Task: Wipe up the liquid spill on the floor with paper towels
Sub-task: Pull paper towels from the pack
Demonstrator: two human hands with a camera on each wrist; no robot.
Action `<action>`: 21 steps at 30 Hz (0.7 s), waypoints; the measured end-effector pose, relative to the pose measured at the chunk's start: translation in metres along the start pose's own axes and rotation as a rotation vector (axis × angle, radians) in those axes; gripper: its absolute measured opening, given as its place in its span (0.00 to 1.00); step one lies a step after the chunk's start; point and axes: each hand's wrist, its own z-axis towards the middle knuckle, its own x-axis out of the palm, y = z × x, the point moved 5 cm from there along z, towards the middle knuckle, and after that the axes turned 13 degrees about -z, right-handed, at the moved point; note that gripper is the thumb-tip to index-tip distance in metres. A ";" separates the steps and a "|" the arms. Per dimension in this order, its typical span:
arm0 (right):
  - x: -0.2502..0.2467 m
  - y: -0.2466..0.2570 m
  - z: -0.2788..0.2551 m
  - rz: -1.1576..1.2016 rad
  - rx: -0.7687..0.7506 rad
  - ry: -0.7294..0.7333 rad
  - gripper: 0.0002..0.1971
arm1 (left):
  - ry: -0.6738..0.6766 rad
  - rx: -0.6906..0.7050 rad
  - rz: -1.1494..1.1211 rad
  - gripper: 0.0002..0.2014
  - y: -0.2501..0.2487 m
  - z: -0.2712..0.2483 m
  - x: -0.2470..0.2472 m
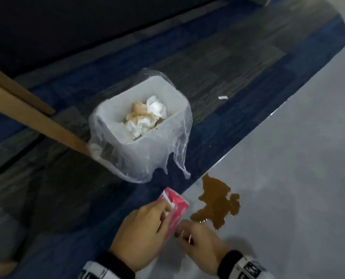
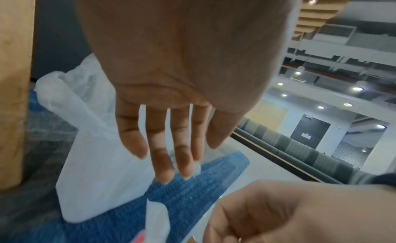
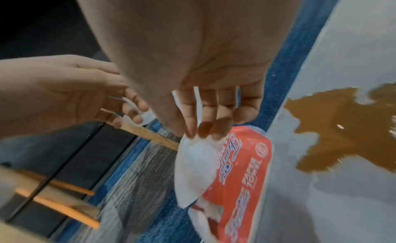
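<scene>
Spill [image 1: 217,204]: a brown puddle is seen on the smooth grey floor [image 1: 288,158], just beside the edge of the blue carpet [image 1: 99,234]; it is not yet wiped.
Pack [image 3: 242,175]: a red paper-towel pack is seen lying across the carpet edge, near the puddle but not touching it.
Towel [image 3: 195,170]: a white sheet is seen half drawn from the pack's opening, hanging from the fingertips above.
Right hand [image 3: 203,101]: the top corner of the towel is pinched between thumb and fingertips; the fingers point down and are pressed close together.
Left hand [image 1: 141,228]: its fingers are shown straight and slightly spread in the left wrist view; in the head view it lies at the pack, though whether the pack is touched cannot be told.
Bin [image 1: 107,121]: a white lined bin is seen on the carpet, well apart from the puddle, with crumpled towels inside, some stained brown.
Handling: the towel is judged light, soft and limp, and easily torn once wet; a corner pinch is enough for drawing it out, while a bunched sheet under flat fingers is better suited to pressing on the puddle.
Pack handling: the wrapper is judged light and slick, so it is likely to be lifted along unless held down.
Risk: liquid may be pushed toward the carpet if wiped outward.
</scene>
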 end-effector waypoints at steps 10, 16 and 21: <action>0.018 -0.013 0.107 -0.601 -0.047 -0.116 0.15 | -0.040 0.144 0.057 0.09 0.032 0.092 -0.019; -0.086 0.016 0.046 0.051 -0.231 -0.786 0.04 | 0.307 0.086 -0.366 0.24 0.024 0.078 -0.006; -0.070 -0.006 0.074 0.211 -0.251 -0.374 0.21 | 0.048 0.187 -0.032 0.05 0.026 0.085 -0.042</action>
